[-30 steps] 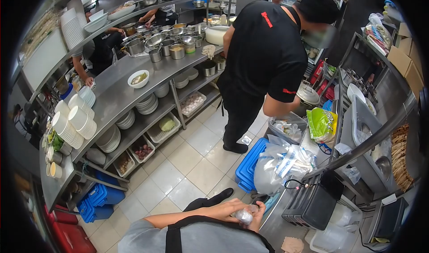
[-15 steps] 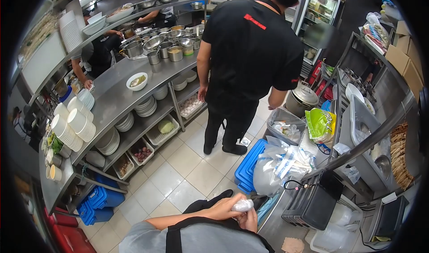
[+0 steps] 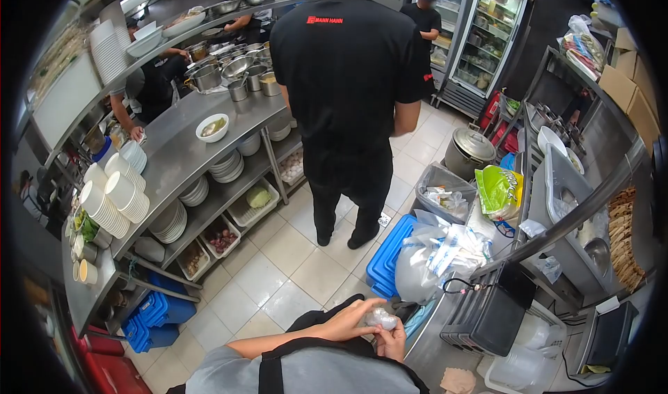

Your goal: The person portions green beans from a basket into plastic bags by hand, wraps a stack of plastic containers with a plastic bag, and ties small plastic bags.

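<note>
A small crumpled bundle of clear plastic wrap is held in front of my body, low in the head view. What lies inside the plastic cannot be made out. My left hand cups it from the left, fingers stretched along its top and thumb along its underside. From the right and below, my right hand pinches the same bundle. Beyond my hands, a large clear plastic bag rests by a blue crate.
A co-worker in black stands in the aisle, back turned. On the left runs a steel counter with stacked bowls. A lined bin, a lidded pot and black containers line the right side.
My left fingers have loosened and straightened around the plastic bundle, exposing more of it. The co-worker has shifted left, bringing another person by the fridges into view.
</note>
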### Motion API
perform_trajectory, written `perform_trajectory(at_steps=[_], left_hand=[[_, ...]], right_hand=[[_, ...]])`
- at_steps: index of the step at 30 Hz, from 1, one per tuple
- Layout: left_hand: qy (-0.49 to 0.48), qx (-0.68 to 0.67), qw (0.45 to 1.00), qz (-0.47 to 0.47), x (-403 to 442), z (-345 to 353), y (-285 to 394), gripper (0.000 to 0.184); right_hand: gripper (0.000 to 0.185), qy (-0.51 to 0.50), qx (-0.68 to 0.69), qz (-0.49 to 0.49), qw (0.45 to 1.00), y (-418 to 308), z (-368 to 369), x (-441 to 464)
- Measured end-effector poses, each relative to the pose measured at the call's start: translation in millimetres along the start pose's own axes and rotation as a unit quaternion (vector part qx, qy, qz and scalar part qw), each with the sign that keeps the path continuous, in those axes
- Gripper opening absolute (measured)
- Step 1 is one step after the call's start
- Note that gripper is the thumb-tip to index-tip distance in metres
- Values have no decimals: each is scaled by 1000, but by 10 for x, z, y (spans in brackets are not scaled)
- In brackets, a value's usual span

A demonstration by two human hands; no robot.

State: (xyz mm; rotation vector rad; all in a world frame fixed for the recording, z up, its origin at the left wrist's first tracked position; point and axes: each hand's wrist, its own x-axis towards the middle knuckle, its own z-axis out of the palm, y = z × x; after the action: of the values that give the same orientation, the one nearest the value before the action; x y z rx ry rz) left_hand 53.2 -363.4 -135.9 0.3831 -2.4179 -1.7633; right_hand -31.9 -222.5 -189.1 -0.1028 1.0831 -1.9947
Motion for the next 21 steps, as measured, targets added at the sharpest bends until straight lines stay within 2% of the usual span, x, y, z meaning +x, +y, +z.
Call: perform_trajectory(at_steps=[3, 6, 13, 21], left_hand=[[-11, 57, 997, 41, 21, 6, -67, 46], [-12, 57, 998, 19, 35, 19, -113, 39], [5, 50, 998, 41, 39, 26, -112, 37], [3, 69, 996, 55, 2, 10, -135, 36]], right_hand=[[23, -2, 6, 2, 1000, 61, -45, 13], [25, 2, 19, 3, 1000, 46, 12, 1], [26, 4, 50, -16, 999, 91, -50, 37], [20, 25, 75, 64, 995, 29, -5, 13]])
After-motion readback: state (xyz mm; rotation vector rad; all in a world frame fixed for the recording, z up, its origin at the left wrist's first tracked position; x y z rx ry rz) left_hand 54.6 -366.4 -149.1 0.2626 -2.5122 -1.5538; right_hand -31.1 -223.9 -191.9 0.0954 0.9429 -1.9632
